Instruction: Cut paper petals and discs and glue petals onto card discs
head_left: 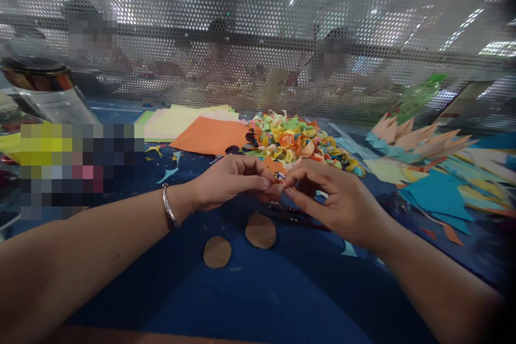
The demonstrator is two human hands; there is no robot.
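My left hand [237, 181] pinches a small piece of pinkish-orange paper [276, 190] between thumb and fingers. From the other side, the fingertips of my right hand [330, 199] are closed on the same piece, whose shape is mostly covered by my fingers. Just below, a larger brown disc [260, 231] and a smaller brown disc [217, 252] lie flat and apart on the blue tabletop [258, 295]. A dark object, partly hidden, rests under my right hand. Right behind my fingers rises a heap of small curled colourful paper pieces [294, 140].
Stacked pale sheets [193, 118] and an orange sheet [213, 134] lie behind my left hand. Folded peach-and-blue paper points [419, 140], blue sheets [439, 199] and a green bottle [423, 94] are at right. A perforated metal screen [258, 59] closes the back; a lidded clear container [52, 97] stands left.
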